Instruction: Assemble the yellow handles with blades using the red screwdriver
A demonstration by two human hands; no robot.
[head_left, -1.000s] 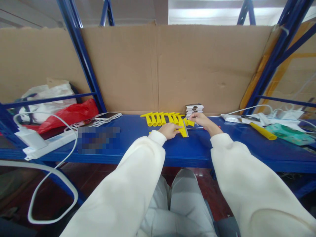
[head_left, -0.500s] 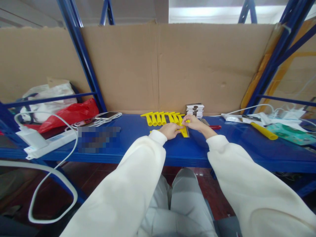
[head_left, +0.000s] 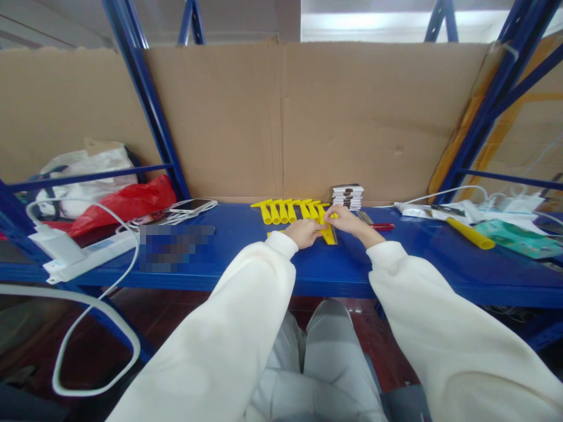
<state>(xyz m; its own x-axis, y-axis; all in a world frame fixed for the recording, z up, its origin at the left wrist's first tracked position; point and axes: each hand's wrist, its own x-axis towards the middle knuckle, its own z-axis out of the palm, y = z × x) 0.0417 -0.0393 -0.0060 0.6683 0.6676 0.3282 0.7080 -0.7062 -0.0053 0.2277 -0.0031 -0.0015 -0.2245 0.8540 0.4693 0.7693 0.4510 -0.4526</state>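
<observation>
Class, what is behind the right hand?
A black-and-white stack, then a cardboard panel. The right hand hides the stack's lower left; anything else it covers cannot be seen.

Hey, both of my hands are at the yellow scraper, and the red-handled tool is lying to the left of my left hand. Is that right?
Not quite: the red-handled tool lies to the right of your right hand, as the head view shows. Both hands, the left hand included, are indeed at the yellow scraper.
</observation>
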